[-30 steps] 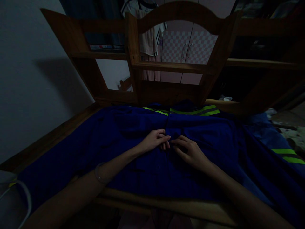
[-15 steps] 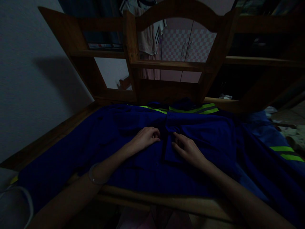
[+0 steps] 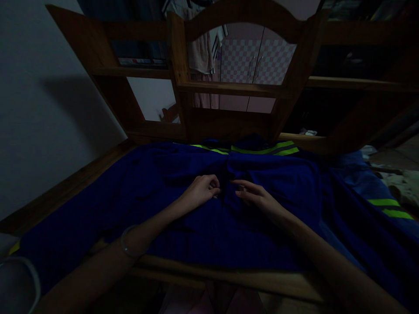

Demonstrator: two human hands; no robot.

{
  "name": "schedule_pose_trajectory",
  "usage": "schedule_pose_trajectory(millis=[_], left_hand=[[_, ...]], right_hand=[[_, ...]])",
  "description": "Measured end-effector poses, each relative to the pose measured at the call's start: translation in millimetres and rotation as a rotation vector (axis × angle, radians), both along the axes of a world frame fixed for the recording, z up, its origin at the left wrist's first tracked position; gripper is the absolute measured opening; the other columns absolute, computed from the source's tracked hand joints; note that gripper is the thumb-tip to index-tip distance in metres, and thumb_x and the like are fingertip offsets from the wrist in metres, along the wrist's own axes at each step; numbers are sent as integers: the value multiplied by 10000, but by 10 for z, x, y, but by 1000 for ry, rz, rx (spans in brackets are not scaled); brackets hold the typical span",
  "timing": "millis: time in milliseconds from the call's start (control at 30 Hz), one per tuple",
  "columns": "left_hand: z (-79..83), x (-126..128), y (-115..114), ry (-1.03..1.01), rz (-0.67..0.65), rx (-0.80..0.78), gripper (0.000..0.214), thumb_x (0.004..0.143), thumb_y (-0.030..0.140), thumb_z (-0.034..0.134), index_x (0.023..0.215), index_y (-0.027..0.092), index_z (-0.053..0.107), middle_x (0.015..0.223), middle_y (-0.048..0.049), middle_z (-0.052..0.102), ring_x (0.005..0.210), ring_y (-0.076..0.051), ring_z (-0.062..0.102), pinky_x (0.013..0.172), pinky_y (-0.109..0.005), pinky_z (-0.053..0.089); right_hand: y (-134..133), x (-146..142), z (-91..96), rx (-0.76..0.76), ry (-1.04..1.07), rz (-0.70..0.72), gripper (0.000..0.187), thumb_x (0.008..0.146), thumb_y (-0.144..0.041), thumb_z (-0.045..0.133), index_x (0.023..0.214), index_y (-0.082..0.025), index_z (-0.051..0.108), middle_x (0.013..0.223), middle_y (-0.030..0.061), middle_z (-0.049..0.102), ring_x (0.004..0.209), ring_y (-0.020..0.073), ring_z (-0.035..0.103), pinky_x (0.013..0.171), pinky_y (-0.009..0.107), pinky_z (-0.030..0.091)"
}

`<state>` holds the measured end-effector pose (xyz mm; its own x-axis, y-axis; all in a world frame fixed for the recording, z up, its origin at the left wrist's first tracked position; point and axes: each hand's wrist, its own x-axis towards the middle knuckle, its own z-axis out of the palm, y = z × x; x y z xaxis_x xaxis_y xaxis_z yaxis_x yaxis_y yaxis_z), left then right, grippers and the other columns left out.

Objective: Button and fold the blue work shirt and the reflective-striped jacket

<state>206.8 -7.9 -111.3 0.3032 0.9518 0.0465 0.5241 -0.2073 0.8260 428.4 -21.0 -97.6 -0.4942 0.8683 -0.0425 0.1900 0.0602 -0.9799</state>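
A dark blue work garment (image 3: pixel 157 183) with yellow-green reflective stripes (image 3: pixel 265 150) lies spread over a wooden bed frame. My left hand (image 3: pixel 201 189) rests on its middle with fingers curled and pinching the cloth at the front seam. My right hand (image 3: pixel 253 195) lies just to the right, thumb and fingers closed on a fold of the same cloth. A thin bangle (image 3: pixel 126 242) circles my left wrist. The room is dim.
A wooden headboard with shelves (image 3: pixel 229 89) rises behind the garment. The wooden front rail (image 3: pixel 229 279) runs below my arms. A grey wall is at the left. More blue cloth with stripes (image 3: pixel 389 208) lies at the right; a white cable (image 3: pixel 19 270) at bottom left.
Both hands shifted slightly along the garment's centre seam; the flap the right hand had pressed flat is now lifted and pinched. The view tilted a little.
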Motion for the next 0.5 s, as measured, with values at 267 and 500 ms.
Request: schedule_pose_trajectory(millis=[267, 500], left_hand=[[-102, 156, -60, -325, 13, -93, 129, 671, 106, 541, 783, 151, 586, 753, -29, 683, 720, -167, 669, 667, -249, 534], [-109, 210, -104, -412, 16, -19, 138, 698, 95, 533, 816, 149, 578, 793, -22, 655, 774, -150, 655, 718, -236, 523]], right_hand=[[-38, -54, -101, 451, -123, -61, 274, 889, -343, 501, 1070, -223, 668, 964, 57, 588, 843, 146, 564, 713, 256, 451], [-128, -94, -42, 585, -163, -147, 248, 897, -283, 493, 1061, -242, 673, 970, 53, 637, 883, 171, 605, 777, 288, 470]])
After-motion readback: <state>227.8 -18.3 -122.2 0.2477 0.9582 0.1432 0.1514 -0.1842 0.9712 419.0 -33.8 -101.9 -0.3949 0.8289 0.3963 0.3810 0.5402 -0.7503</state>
